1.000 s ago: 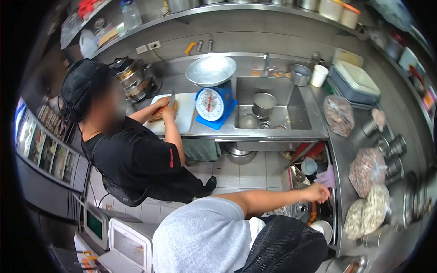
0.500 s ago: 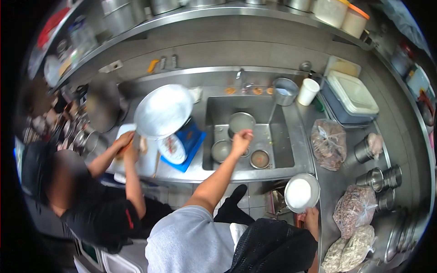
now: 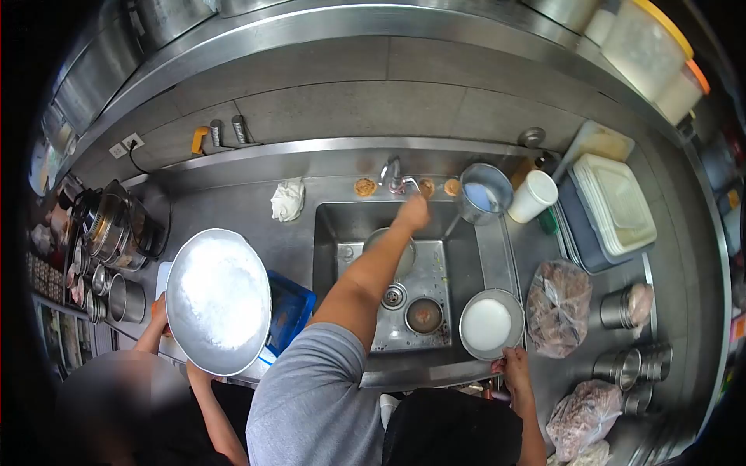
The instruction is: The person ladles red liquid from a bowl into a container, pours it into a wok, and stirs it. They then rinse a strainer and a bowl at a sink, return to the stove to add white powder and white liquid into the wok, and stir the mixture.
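Note:
My left hand (image 3: 414, 211) reaches across the sink (image 3: 326, 241) to the tap (image 3: 395, 175). Its fingers are closed at the tap's handle, partly hidden by the hand itself. On the right, my right hand (image 3: 514, 369) grips the near rim of a round metal bowl (image 3: 516, 320). White contents, too plain to identify, lie in the bowl, which is over the sink's right front corner. A small metal bowl (image 3: 425, 316) sits on the sink floor by the drain. Behind my left forearm is another round metal bowl (image 3: 406, 260), partly covered.
A co-worker's hands (image 3: 158, 314) are at the left, beside a scale with a large metal pan (image 3: 217, 299). A metal pot (image 3: 486, 194) and white cup (image 3: 533, 196) stand right of the tap. Bagged food (image 3: 558, 307) lies on the right counter. A shelf (image 3: 373, 23) runs overhead.
My left hand has moved from above the sink bowls to the tap. My right hand has brought the bowl from beside the counter to over the sink's front corner. The view has shifted.

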Demonstrator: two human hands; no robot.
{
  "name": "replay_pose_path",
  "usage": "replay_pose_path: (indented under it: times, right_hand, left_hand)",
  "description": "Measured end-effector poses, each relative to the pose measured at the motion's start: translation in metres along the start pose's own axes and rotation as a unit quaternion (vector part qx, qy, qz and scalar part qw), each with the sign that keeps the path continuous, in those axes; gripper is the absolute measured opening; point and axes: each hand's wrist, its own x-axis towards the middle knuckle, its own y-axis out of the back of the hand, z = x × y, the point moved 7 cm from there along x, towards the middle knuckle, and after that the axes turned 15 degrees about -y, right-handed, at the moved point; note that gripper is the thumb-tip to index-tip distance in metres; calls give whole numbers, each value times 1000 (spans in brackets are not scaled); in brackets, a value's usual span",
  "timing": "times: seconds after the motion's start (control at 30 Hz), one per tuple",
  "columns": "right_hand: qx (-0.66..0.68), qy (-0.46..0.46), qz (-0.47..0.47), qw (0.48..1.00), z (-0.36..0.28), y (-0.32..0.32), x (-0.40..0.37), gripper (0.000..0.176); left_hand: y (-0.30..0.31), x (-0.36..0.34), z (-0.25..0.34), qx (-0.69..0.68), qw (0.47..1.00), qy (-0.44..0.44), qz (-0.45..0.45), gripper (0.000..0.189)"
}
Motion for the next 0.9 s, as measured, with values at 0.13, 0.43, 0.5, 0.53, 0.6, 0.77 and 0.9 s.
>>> replay_pose_path:
  times: [0.13, 0.43, 0.5, 0.53, 0.6, 0.77, 0.9]
  right_hand:
    - [-31, 16, -7, 999, -31, -27, 50, 23]
    - [-105, -1, -108, 989, -79, -141, 145, 25]
    - [-114, 4, -123, 986, -89, -174, 161, 28]
    - [-114, 7, -140, 984, -95, -194, 167, 28]
    - [-116, -13, -156, 981, -105, -231, 171, 28]
    - [-117, -30, -232, 965, -111, -293, 190, 28]
    - [-135, -29, -236, 962, -107, -315, 191, 30]
  left_hand:
    - [-77, -45, -29, -334, 927, 36, -166, 41]
    - [23, -133, -83, -543, 718, 94, 425, 25]
    - [18, -169, -78, -563, 705, 142, 408, 22]
    - [19, -191, -77, -524, 738, 143, 401, 22]
    - [13, -232, -78, -486, 753, 193, 399, 18]
    - [2, -304, -73, -397, 820, 175, 373, 15]
    - [-11, -334, -65, -363, 848, 203, 328, 14]
